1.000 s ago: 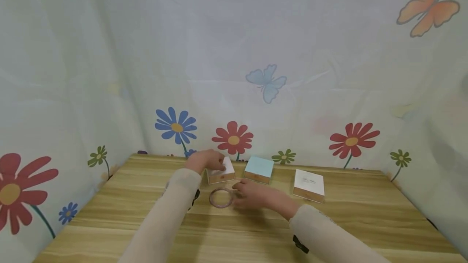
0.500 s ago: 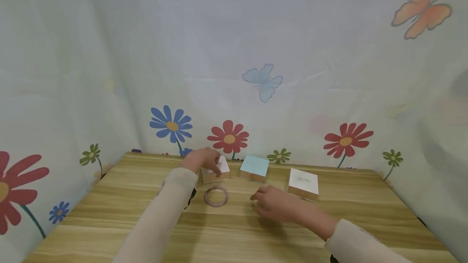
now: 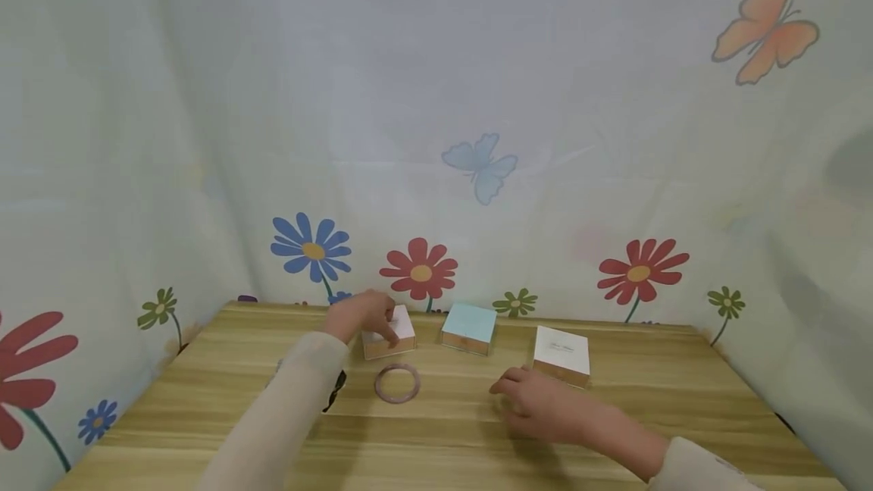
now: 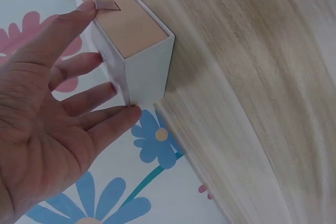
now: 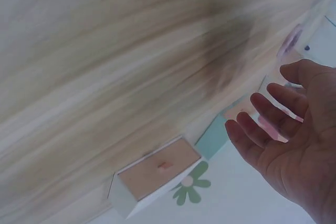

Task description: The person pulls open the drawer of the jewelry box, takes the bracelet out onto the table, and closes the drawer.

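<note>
My left hand (image 3: 364, 315) is over the left white box (image 3: 402, 322), which has a tan front. In the left wrist view the thumb tip meets a small pull tab (image 4: 108, 5) on the tan face, while the other fingertips touch the white top. A pinkish-purple bangle (image 3: 397, 401) lies flat on the table just in front of that box. My right hand (image 3: 542, 404) hovers over the table, its fingers loosely bent around nothing. Nearest to it is the right white box (image 3: 562, 349), lettered on top; its tan front and tab show in the right wrist view.
A light blue box (image 3: 469, 322) with a tan front stands between the two white ones. Wood-grain table (image 3: 423, 453) runs back to a curtain (image 3: 382, 97) printed with flowers and butterflies.
My right hand has drawn away from the bangle, moving right toward the right white box. The left hand stays at the left box; its fingers shift slightly at the front edge.
</note>
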`<state>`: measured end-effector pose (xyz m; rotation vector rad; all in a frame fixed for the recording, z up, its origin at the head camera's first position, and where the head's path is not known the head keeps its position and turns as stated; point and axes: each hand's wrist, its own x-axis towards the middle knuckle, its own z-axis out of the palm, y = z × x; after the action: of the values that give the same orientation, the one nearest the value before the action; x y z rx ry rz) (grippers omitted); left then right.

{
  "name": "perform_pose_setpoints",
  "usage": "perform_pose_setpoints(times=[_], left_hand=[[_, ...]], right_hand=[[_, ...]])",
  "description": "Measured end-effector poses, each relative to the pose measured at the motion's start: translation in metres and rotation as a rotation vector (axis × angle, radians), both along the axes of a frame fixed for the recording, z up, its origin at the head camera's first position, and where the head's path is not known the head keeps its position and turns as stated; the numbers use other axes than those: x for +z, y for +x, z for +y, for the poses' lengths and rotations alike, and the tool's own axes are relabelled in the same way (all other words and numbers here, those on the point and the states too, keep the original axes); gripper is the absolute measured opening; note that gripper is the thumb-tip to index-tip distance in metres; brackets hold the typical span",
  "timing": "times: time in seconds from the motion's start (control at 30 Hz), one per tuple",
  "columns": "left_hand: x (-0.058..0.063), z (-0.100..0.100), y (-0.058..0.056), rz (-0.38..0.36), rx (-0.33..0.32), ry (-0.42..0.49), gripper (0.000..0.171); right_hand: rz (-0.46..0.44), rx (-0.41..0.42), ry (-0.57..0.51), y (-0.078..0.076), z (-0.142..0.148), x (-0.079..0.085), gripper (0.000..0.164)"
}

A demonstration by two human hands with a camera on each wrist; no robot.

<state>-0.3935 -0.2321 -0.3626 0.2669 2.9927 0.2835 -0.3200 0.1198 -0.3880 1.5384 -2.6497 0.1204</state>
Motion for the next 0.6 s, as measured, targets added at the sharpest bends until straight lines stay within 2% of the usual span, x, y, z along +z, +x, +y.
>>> perform_pose_setpoints(times=[0.13,0.3,0.5,0.6], left_hand=[[-0.004,-0.006,-0.001,0.004,-0.019,0.011,0.037],[-0.003,-0.005,0.0,-0.004,-0.003,0.021,0.036],[-0.001,-0.005,-0.001,-0.013,0.006,0.02,0.037],[0.0,-0.005,-0.001,-0.015,0.009,0.016,0.037]], right_hand=[[0.059,0.015,-0.03,-0.002,0.009,0.002,0.029],[0.039,0.006,-0.054,-0.001,0.016,0.002,0.028],[-0.035,-0.043,-0.054,0.0,0.025,0.002,0.028],[-0.028,-0.031,-0.07,0.0,0.028,0.002,0.028]])
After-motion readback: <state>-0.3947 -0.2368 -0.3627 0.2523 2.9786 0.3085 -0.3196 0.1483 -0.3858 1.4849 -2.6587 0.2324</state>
